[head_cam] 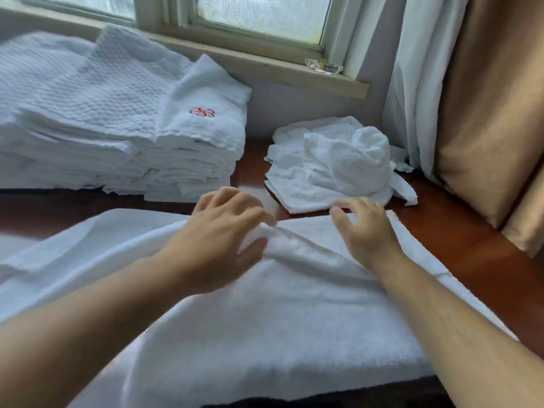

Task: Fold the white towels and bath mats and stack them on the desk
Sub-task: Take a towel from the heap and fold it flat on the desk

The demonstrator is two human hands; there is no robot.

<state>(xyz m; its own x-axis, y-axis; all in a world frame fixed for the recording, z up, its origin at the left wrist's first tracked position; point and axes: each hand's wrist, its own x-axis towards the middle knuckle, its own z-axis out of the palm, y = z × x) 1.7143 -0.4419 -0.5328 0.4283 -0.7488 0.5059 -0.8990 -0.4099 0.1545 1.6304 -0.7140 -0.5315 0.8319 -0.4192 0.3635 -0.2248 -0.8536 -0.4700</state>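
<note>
The towel (294, 319) at the desk (456, 245) front edge is pinched by the left hand (220, 234); right hand (365, 231) grip can't be told; red logo (202, 112) on the stack (117, 128) can't be read.

Looks like a hotel guest rm, housekeeping in progress: tall stack of identical folded white towels (117, 128), one w/ red embroidered logo (202, 112), on dark wood tabletop (253, 163) under a window (259, 19); sheer curtain (412, 83) + tan drape (485, 98) at right.
</note>
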